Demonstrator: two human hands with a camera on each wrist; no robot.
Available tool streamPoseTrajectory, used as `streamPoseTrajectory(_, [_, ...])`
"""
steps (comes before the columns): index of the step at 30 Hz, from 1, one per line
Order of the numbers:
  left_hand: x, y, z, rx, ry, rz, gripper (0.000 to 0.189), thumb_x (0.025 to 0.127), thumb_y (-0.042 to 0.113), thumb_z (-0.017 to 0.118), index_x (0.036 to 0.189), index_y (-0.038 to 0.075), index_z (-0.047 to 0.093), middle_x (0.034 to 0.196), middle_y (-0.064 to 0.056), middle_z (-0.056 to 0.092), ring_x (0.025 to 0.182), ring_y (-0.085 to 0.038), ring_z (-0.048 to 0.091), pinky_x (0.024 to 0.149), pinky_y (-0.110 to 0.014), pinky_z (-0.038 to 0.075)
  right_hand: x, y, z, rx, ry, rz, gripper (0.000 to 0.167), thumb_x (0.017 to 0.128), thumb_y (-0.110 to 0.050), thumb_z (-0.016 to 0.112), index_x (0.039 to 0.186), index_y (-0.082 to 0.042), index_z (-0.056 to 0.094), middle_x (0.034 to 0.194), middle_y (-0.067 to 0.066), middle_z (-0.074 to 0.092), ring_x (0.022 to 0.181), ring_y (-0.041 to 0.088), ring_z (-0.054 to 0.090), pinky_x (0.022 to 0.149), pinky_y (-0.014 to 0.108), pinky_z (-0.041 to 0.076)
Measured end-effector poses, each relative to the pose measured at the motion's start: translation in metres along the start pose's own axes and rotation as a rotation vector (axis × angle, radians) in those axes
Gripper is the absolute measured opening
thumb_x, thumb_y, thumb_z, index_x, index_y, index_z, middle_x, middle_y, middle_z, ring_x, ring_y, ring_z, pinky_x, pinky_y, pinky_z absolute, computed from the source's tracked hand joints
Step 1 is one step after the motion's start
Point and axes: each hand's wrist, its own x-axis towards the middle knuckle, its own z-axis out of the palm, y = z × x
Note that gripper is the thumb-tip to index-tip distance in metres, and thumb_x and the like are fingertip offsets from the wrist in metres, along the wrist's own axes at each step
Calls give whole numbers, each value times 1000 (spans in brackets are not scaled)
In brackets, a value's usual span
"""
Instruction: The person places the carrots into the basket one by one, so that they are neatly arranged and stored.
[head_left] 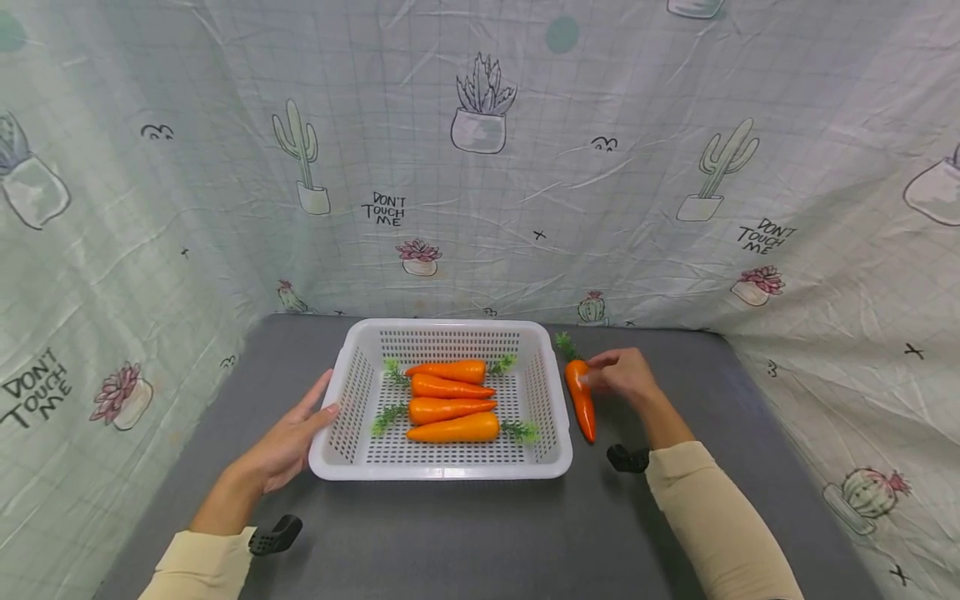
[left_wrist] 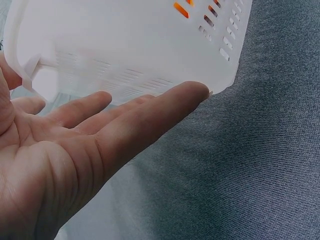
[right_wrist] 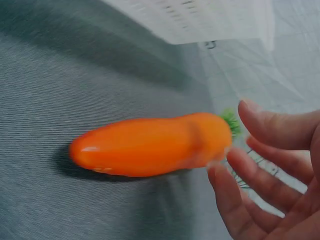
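Observation:
A white perforated plastic basket [head_left: 442, 473] stands on the dark cloth with several orange carrots [head_left: 453, 428] with green tops lying crosswise inside. My left hand [head_left: 288, 437] is at the basket's left side, its fingers stretched out along the outer wall and the thumb at the rim. In the left wrist view those straight fingers [left_wrist: 145, 117] lie along the basket's wall [left_wrist: 110, 40]. Right of the basket, another carrot [right_wrist: 150, 147] lies on the cloth, tip toward me. My right hand [head_left: 622, 372] is at its thick upper end, with thumb and fingers spread apart around it.
The dark grey cloth [head_left: 450, 542] covers the work surface. A pale curtain [head_left: 480, 208] printed with cacti and succulents hangs behind it and along both sides. Dark wrist devices [head_left: 276, 536] sit by the cream sleeves [head_left: 720, 517].

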Motion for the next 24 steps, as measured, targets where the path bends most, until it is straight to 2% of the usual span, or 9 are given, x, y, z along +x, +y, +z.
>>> streamPoseTrajectory(5, [-1,1,-1,-13,-6,-4,77,113,40,42,163,45,-16,173,-27,11,148,-58,35,91,-57,57,0,7,7,-75,95,51,49,83,-22,89,123,2,72,132,25,68,87,25,75,79,38,63])
streamPoseTrajectory(9, [-1,1,-1,-19,-9,-5,78,113,40,42,163,45,-16,173,-27,10,147,-58,36,91,-57,57,0,9,13,-103,133,103,52,80,-28,91,121,-1,73,129,23,69,89,29,73,75,38,62])
streamPoseTrajectory(16, [0,1,-2,-22,-13,-2,76,113,38,42,163,47,-14,173,-28,12,146,-59,39,88,-58,58,1,9,23,-65,118,147,65,81,-31,91,131,2,66,132,26,65,92,29,72,75,39,63])
streamPoseTrajectory(19, [0,1,-3,-20,-17,1,76,113,37,42,163,46,-15,173,-28,11,146,-60,37,88,-58,58,2,9,27,-71,105,155,67,81,-29,91,134,3,65,134,27,65,94,29,74,76,39,63])
streamPoseTrajectory(24, [0,2,-2,-22,-21,-2,76,114,38,41,163,47,-16,173,-27,9,147,-60,34,89,-58,57,3,9,32,-52,93,150,64,80,-21,91,132,6,65,128,28,67,86,26,75,74,40,63])
